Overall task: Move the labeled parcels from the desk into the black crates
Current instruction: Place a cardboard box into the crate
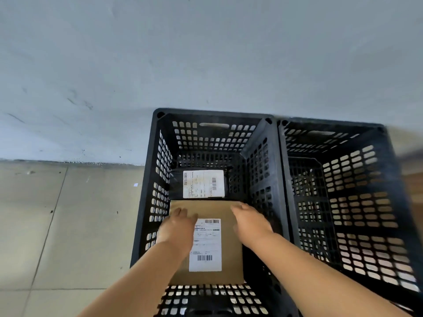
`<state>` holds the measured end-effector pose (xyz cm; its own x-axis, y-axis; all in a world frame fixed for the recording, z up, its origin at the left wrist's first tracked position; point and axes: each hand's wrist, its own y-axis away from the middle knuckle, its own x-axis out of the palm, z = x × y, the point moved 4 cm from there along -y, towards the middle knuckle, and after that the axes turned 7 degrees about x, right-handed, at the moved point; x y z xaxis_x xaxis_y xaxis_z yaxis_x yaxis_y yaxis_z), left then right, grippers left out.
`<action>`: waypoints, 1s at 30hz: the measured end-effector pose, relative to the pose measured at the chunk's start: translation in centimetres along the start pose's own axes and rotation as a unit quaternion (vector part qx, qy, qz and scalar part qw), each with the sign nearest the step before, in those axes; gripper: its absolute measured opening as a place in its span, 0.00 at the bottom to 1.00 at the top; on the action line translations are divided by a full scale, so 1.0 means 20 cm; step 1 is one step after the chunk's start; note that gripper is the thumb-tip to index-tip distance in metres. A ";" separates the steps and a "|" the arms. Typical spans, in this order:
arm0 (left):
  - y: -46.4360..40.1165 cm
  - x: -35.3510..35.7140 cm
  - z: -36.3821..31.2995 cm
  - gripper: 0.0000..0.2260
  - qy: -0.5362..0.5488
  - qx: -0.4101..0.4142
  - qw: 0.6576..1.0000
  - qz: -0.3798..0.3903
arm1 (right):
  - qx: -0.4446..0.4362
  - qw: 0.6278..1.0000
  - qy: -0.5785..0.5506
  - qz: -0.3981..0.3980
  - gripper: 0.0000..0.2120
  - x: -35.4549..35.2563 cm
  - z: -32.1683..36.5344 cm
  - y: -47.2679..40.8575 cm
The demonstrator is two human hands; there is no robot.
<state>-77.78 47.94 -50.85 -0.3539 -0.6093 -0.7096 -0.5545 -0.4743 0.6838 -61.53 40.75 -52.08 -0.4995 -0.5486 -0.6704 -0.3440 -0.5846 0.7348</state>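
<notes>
Two black slotted crates stand side by side against a wall. Inside the left crate [151, 179] a brown cardboard parcel [229, 259] with a white label lies flat near the front. My left hand [177, 227] rests on its left part with straight fingers. My right hand [249, 221] lies on its upper right corner, fingers extended. Behind it, at the crate's far end, sits a black parcel [176, 179] with a white label. The right crate [366, 202] holds nothing that I can see.
A grey wall [206, 53] rises directly behind the crates. Pale floor tiles [68, 225] spread to the left. A blurred brown surface [414, 179] shows at the right edge of the view.
</notes>
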 end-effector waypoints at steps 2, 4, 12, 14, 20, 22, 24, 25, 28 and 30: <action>0.12 -0.12 -0.03 0.30 0.004 0.010 1.000 -0.022 | -0.008 1.000 -0.019 -0.019 0.21 -0.09 -0.01 0.17; 0.24 -0.25 -0.06 0.28 0.003 0.016 0.999 -0.043 | -0.013 0.998 -0.040 -0.041 0.22 -0.20 -0.02 0.36; 0.69 -0.74 -0.36 0.21 0.000 0.061 0.989 -0.134 | -0.022 0.984 -0.097 -0.150 0.17 -0.69 -0.08 1.06; 0.80 -0.84 -0.47 0.20 0.034 0.076 0.986 -0.146 | -0.020 0.979 -0.110 -0.171 0.20 -0.79 -0.13 1.22; 1.08 -1.09 -0.81 0.19 0.073 0.150 0.970 -0.179 | 0.015 0.961 -0.131 -0.242 0.23 -1.01 -0.36 1.65; 1.16 -1.15 -0.95 0.19 0.068 0.177 0.960 -0.208 | 0.032 0.957 -0.137 -0.255 0.23 -1.02 -0.48 1.77; 1.23 -1.19 -1.10 0.19 0.066 0.205 0.950 -0.226 | 0.049 0.954 -0.137 -0.262 0.23 -1.02 -0.60 1.89; 1.26 -1.20 -1.19 0.19 0.065 0.219 0.945 -0.232 | 0.058 0.953 -0.138 -0.264 0.23 -1.01 -0.66 1.95; 1.34 -1.21 -1.45 0.19 0.048 0.262 0.935 -0.232 | 0.084 0.946 -0.135 -0.282 0.24 -1.01 -0.88 2.14; 1.38 -1.21 -1.63 0.20 0.025 0.281 0.932 -0.228 | 0.100 0.942 -0.124 -0.295 0.24 -1.00 -1.04 2.26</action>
<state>-60.02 28.90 -9.25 0.0428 -0.4619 -0.8859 -0.9506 -0.2916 0.1061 -50.64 12.84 -7.63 -0.3361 0.0085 -0.9418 -0.7510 -0.6058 0.2625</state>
